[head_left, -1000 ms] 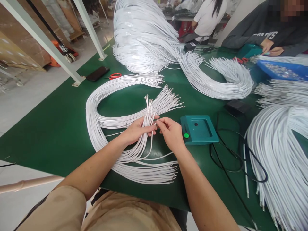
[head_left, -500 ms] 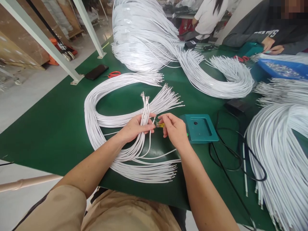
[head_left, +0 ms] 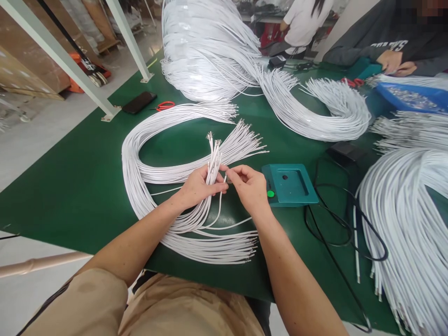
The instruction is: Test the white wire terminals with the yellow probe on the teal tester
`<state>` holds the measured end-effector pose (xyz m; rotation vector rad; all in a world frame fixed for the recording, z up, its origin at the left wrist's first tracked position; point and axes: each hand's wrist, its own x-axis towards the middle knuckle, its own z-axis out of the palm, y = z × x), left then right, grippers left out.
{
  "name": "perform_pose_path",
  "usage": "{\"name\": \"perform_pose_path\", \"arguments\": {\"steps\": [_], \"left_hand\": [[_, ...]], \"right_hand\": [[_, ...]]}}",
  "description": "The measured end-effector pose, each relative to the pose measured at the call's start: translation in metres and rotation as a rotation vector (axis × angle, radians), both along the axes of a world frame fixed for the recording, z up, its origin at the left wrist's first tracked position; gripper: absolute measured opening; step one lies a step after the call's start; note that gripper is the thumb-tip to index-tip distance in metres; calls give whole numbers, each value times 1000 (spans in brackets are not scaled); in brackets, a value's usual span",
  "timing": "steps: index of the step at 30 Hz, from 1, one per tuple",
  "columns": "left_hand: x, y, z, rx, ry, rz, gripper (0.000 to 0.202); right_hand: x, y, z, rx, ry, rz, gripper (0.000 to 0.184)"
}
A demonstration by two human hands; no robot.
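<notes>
My left hand [head_left: 196, 189] is closed around a small bunch of white wires [head_left: 213, 163], whose stripped tips point up and away. One single white wire [head_left: 220, 205] stands apart from the bunch, its end at my left thumb and fingertips. Right beside that end, my right hand [head_left: 251, 186] is pinched, thumb against index finger. What lies in the pinch is mostly hidden; only a tiny pale bit shows below the fingertips. Just right of this hand sits a teal device [head_left: 304, 201] with a lit green button [head_left: 270, 193] and a shallow recess on top.
A curved bundle of white wires [head_left: 131, 163] lies around my left hand on the green table [head_left: 87, 186]. A large wire heap [head_left: 206, 51], red-handled scissors [head_left: 165, 106] and a phone [head_left: 140, 102] are farther back. Black cable [head_left: 350, 242] loops at right. A co-worker's hands [head_left: 395, 63] are at far right.
My right hand has moved slightly left, its fingertips now at the single wire's end. The yellow piece seen in its fingers is hidden now, and the device's green button has come into view.
</notes>
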<state>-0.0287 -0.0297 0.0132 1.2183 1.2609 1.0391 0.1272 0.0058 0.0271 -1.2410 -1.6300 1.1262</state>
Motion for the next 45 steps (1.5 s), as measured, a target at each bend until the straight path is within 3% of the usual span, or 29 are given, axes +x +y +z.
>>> {"name": "perform_pose_path", "arguments": {"steps": [6,10,13,16,19,23,26,31,35,39,45], "left_hand": [[0,0,1,4,3,20,49],[1,1,2,-30,-43,29,51],[0,2,3,-46,-63,27,52],[0,2,3,-43,-54,3,51],[-1,2,4,-58,-63,-24,50],[-3,3,3,-57,-76,-55,49],[-5,5,0,-67,-85,-71,47],[-7,10,-6,-124,-101,-32,47],[-5,10,-10,-133,-89,3,49],[-2,9,-13,-134,-71,26,49],[5,7,-8,-102,11,50,44]], "right_hand": [[6,2,7,147,-207,73,18],[12,4,13,88,-364,85,15],[15,6,14,19,-257,81,21],[15,6,11,-67,-126,205,31],[14,6,7,-82,-113,293,23],[13,5,8,-27,-155,286,18],[12,4,11,90,-313,260,20],[18,6,9,562,-768,199,14],[30,14,4,593,-923,203,10],[33,16,3,551,-873,236,11],[14,14,1,484,-631,123,23]]}}
